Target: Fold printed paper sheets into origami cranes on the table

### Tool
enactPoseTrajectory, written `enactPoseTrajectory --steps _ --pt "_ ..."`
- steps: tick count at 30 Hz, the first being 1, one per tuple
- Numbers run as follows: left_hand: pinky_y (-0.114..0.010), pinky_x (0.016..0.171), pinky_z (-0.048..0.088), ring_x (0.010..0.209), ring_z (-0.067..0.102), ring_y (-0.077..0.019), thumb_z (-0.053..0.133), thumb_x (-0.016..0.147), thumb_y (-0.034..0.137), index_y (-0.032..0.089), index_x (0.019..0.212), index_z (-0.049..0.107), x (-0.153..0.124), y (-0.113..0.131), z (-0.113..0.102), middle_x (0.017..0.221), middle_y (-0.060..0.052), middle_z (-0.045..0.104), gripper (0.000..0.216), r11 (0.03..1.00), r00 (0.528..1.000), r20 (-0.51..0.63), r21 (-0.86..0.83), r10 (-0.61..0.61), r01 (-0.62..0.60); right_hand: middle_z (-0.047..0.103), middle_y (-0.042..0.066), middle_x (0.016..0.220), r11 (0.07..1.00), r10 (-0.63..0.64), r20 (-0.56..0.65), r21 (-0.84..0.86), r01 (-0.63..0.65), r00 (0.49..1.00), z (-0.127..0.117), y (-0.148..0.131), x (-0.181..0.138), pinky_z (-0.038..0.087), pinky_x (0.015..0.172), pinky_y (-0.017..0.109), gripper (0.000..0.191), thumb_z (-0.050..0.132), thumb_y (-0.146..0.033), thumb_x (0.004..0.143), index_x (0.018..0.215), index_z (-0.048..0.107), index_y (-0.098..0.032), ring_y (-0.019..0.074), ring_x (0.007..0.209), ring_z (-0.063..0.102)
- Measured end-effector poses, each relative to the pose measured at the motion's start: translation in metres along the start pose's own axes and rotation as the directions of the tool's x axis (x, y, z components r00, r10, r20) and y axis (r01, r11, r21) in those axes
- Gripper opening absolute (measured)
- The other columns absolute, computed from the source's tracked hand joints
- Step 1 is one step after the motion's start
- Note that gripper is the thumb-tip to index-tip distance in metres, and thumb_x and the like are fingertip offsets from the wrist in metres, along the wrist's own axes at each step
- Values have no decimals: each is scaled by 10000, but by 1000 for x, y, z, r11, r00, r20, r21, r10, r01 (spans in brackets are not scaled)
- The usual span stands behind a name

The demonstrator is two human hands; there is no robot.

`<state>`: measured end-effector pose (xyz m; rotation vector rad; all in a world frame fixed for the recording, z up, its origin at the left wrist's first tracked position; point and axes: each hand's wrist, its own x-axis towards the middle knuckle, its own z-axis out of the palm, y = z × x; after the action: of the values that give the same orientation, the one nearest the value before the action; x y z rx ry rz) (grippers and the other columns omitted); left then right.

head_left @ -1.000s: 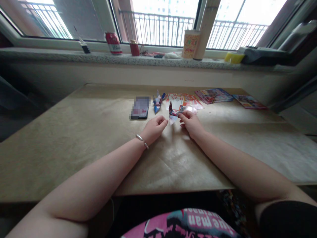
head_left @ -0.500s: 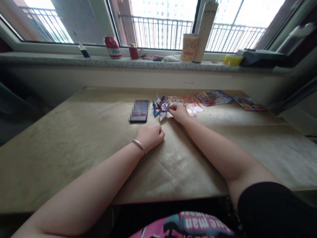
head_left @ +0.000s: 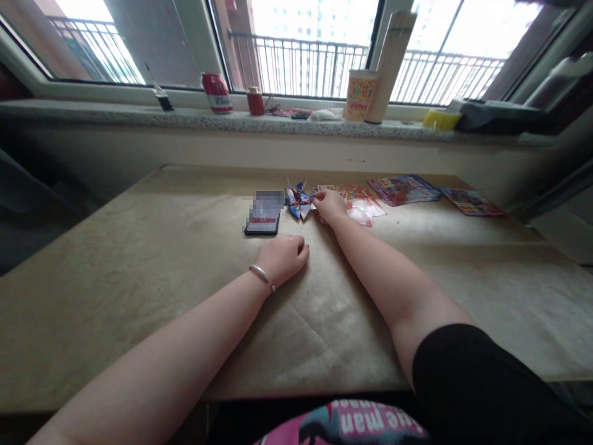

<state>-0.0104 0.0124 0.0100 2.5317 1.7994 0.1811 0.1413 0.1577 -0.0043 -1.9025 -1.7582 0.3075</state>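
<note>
A folded paper pinwheel shape [head_left: 297,199], printed in blue, white and red with several points, stands on the table. My right hand [head_left: 330,205] pinches its right-hand point between thumb and forefinger. Closer to me my left hand [head_left: 283,256], with a silver bangle at the wrist, rests on the table in a loose fist; whether anything is inside the curled fingers is hidden. A smartphone [head_left: 264,213], partly pixelated, lies flat just left of the paper shape and beyond my left hand.
Orange and white printed sheets [head_left: 365,204] lie right of my right hand. Farther right are two lots of colourful printed paper [head_left: 407,188] [head_left: 472,202]. On the windowsill [head_left: 185,120] stand a red can [head_left: 216,94], a red bottle [head_left: 255,101], a patterned cup [head_left: 359,96] and a yellow object [head_left: 440,120].
My right hand has moved slightly left, still pinching the paper shape, whose points sit at a somewhat different angle. My left hand stays in place. The whole view has shifted a little.
</note>
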Motion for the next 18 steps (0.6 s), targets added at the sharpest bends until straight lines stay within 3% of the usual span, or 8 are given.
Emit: enactPoseTrajectory --steps 12,15,18 --pt "-289 585 356 815 646 -217 402 926 382 198 865 642 0 1 -1 925 -74 708 308 1000 1000 -6 -13 2 -2 705 91 1117 980 -85 -68 -187 71 994 0 -4 -2 336 1008 453 313 540 -387 852 1055 746 -266 305 1142 536" --pt "-289 585 351 811 645 -215 409 926 386 200 857 634 0 1 0 919 -71 707 301 1000 1000 -8 -22 7 -7 667 110 1219 976 -127 -5 -176 124 992 -3 2 0 338 1034 435 401 540 -396 852 1177 694 -219 313 1196 508" --pt "-290 591 350 813 643 -214 410 926 390 201 853 631 0 0 0 916 -71 706 299 999 1000 -9 -27 17 -17 550 137 1393 963 -221 18 -156 221 975 -8 13 0 293 1099 412 582 568 -404 839 1359 546 -144 298 1294 441"
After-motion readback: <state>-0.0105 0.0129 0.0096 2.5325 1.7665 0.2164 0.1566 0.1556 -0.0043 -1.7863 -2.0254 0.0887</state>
